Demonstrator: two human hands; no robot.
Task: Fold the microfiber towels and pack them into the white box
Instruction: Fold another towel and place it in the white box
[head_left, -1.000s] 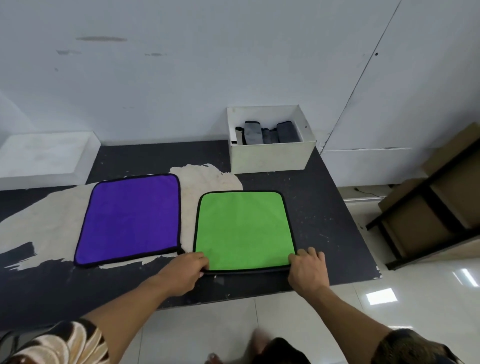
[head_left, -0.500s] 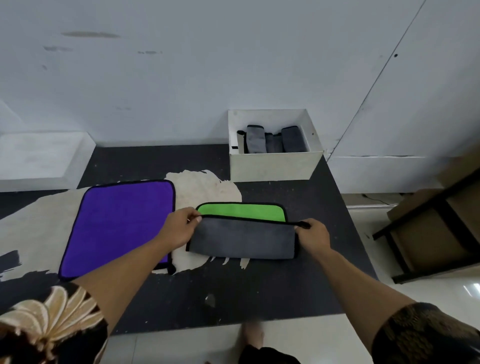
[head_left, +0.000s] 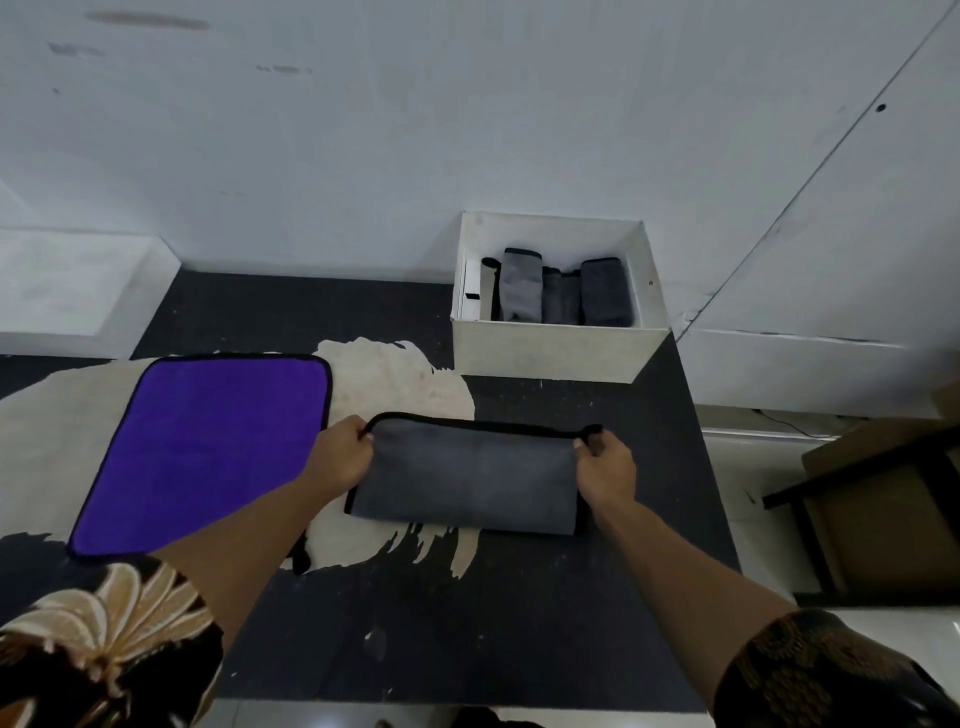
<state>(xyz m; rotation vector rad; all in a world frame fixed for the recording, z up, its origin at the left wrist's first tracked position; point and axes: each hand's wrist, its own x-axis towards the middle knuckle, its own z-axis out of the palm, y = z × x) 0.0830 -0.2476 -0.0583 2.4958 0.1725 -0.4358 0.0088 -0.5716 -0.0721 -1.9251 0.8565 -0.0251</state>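
Now, half-folded grey microfibre towel w/ black trim (head_left: 467, 483) lies just in front of open white cardboard box (head_left: 545, 353). Left hand (head_left: 343, 457) & right hand (head_left: 605, 470) each pinch a box-side corner. Risk: uneven letting-go skews layers, so sloppy fold, poor fit in box. Flat purple microfibre towel (head_left: 208, 441) sits front-left of box. Black table (head_left: 654, 467) edge runs close front-right. Most room is front of box, toward person.

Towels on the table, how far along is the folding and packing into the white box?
Done: several folded grey towels stand in the white box. In hand: the left hand and right hand pinch the far corners of the half-folded towel, grey side up. Remaining: finish folding and pack it, then fold and pack the purple towel lying flat beside it.
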